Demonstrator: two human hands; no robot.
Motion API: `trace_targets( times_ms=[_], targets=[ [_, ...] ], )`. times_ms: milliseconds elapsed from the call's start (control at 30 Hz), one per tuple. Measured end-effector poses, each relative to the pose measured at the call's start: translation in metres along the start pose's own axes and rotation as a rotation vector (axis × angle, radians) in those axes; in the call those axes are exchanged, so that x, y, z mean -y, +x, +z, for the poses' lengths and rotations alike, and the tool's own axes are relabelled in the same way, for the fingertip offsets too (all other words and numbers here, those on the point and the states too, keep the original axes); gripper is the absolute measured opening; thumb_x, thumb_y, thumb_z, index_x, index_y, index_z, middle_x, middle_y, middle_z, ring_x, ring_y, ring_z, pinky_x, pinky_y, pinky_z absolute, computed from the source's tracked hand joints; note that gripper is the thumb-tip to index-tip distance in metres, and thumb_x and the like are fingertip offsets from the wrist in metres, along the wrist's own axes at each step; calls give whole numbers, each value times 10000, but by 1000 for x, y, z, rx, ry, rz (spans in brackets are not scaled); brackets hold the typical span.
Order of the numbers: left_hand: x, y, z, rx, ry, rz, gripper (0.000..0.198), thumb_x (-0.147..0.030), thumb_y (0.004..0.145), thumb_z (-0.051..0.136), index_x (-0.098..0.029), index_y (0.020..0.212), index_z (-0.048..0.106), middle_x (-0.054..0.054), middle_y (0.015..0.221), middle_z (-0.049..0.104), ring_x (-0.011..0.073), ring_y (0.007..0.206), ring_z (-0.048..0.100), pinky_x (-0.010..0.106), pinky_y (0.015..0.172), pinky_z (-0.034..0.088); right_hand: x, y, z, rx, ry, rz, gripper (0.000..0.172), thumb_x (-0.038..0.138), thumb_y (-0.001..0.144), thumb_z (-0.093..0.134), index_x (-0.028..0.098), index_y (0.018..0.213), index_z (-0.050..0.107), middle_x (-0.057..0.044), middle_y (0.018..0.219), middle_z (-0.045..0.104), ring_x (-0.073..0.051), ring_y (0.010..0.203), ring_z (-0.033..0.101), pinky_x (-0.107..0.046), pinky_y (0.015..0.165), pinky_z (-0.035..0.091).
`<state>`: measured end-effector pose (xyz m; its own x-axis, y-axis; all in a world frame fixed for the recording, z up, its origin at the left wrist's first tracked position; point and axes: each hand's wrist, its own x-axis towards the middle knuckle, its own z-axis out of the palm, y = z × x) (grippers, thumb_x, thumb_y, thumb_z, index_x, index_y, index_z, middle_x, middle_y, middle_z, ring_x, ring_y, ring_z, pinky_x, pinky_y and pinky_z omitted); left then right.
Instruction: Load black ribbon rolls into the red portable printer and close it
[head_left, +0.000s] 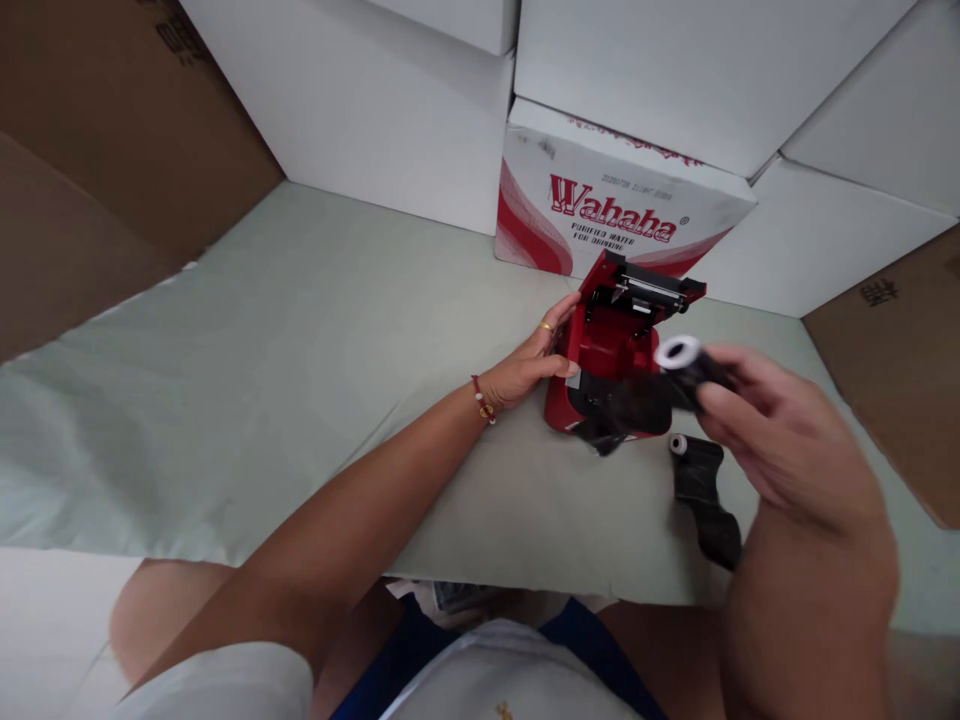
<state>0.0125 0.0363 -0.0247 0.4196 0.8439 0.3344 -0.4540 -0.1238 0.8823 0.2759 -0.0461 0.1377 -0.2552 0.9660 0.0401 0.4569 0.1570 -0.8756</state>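
Just in front of the right hand (780, 440), to its left, stands a small red printer (600, 345) with its lid (645, 290) thrown back, so the inner bay is open upward. The right hand is closed narrow around a black roll (679, 355). The fingers wrap the body of the roll, and its white core end points up and left toward the printer. The hand is a little blurred, so I cannot tell exactly how the thumb sits. A loose black film (630, 410) hangs from this roll, across the front of the printer.

The left hand (536, 365) is on the far side of the printer from the right hand. It grips the left wall, with the fingers laid along the side and the thumb at the front edge.

Under the right hand, close to its wrist, a second roll (697, 480) lies on the pale mat (300, 350), apart from the printer, with a black strip trailing from it toward the person. Beyond the printer a red-and-white box (600, 215) stands against the white cartons.

I judge that the step in hand is the fitting of the roll into the open bay, and it is not yet seated. A next move calls for turning the core in line with the bay and keeping the hanging film free of folds, while the left hand holds the printer steady.
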Motion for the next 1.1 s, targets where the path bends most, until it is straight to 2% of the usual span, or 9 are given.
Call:
trace_targets(
  times_ms=[67, 133, 267, 400, 567, 733, 833, 967, 1100],
  targets=[
    [1, 0, -1, 2, 1, -6, 1082, -476, 781, 850, -437, 1722, 318, 0, 1886, 234, 374, 1758, 175, 598, 1440, 131, -8, -34, -18, 23, 155, 10, 413, 637, 921, 799, 302, 1164, 804, -51, 846, 769, -232, 651, 716, -339, 517, 572],
    [1, 1, -1, 8, 7, -10, 1092, -495, 781, 850, -432, 1727, 308, 1, 1890, 222, 379, 1760, 166, 595, 1440, 133, -19, -60, -23, 161, 149, 64, 391, 611, 918, 811, 317, 1176, 813, -86, 911, 815, -274, 735, 776, -361, 580, 630],
    [2, 1, -1, -1, 18, -3, 1117, -504, 770, 849, -417, 1734, 293, -3, 1900, 191, 372, 1777, 96, 582, 1446, 105, -41, -81, 7, 339, -64, 223, 343, 525, 990, 748, 265, 1207, 802, -72, 1016, 838, -233, 803, 775, -343, 678, 654],
    [3, 1, -1, -9, 14, -11, 1111, -488, 759, 847, -432, 1727, 304, -19, 1899, 191, 359, 1782, 75, 574, 1448, 92, -60, -87, 29, 189, -173, 161, 360, 515, 1012, 704, 241, 1219, 811, -55, 1018, 834, -185, 737, 716, -320, 671, 627],
    [3, 2, 0, -10, 7, -19, 1106, -491, 751, 840, -429, 1722, 314, -6, 1892, 213, 373, 1771, 119, 580, 1445, 90, -100, -80, -4, -279, -517, 64, 289, 429, 1000, 662, 259, 1170, 823, -71, 1108, 835, -180, 694, 704, -357, 690, 617],
    [3, 2, 1, -6, -6, -23, 1078, -497, 766, 835, -400, 1717, 335, 28, 1864, 295, 391, 1750, 185, 592, 1435, 124, -135, -65, -19, -169, -694, -1, 392, 317, 928, 630, 248, 1274, 800, -120, 1271, 828, -265, 949, 806, -447, 817, 664],
    [3, 3, 2, -2, -12, -31, 1077, -496, 766, 839, -395, 1715, 340, 39, 1843, 340, 404, 1731, 237, 604, 1426, 156, -124, -68, -28, -116, -659, 41, 370, 389, 926, 669, 250, 1236, 814, -91, 1099, 847, -252, 753, 769, -429, 683, 655],
    [4, 4, 2, -17, -25, -33, 1075, -480, 756, 835, -394, 1710, 346, 31, 1858, 307, 399, 1745, 202, 596, 1433, 139, -69, -84, -70, 83, -471, 56, 396, 520, 940, 777, 345, 1293, 819, 50, 591, 637, -167, 420, 519, -288, 358, 415],
    [5, 5, 1, -25, -11, -14, 1079, -467, 747, 841, -387, 1706, 353, 23, 1879, 256, 383, 1762, 149, 575, 1441, 109, -7, -73, -92, 242, -402, -89, 351, 565, 905, 842, 460, 1239, 851, -40, 946, 850, -225, 696, 759, -316, 515, 582]
  ],
)
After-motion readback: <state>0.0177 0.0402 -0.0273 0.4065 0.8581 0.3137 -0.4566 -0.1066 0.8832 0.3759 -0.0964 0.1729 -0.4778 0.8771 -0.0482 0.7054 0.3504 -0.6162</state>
